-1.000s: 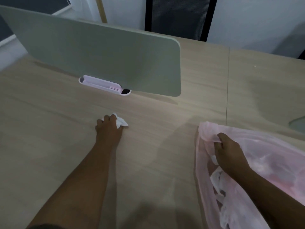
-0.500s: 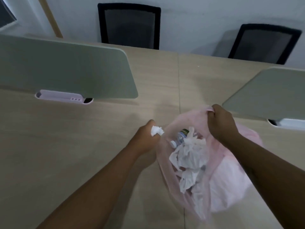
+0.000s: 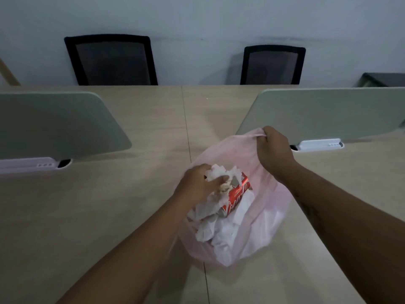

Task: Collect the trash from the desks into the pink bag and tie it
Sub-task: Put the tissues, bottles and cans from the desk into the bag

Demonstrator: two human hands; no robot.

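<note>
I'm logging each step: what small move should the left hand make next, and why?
Probably let go of the crumpled tissue: the left hand holds it inside the pink bag, over the red can, while the right hand holds the rim up.

A second ago the left hand (image 3: 198, 183) closed on a crumpled tissue (image 3: 215, 173) lying on the table (image 3: 87, 216) at centre frame. Half a second ago it had carried the wad to the bag's left edge. Now it is inside the mouth of the pink bag (image 3: 269, 216), fingers round the tissue above the other paper. The right hand (image 3: 274, 150), first low on the slack bag at lower right, has lifted the rim to centre right, pulling the mouth open. A red can (image 3: 237, 198) now shows inside, where a bottle showed before.
</note>
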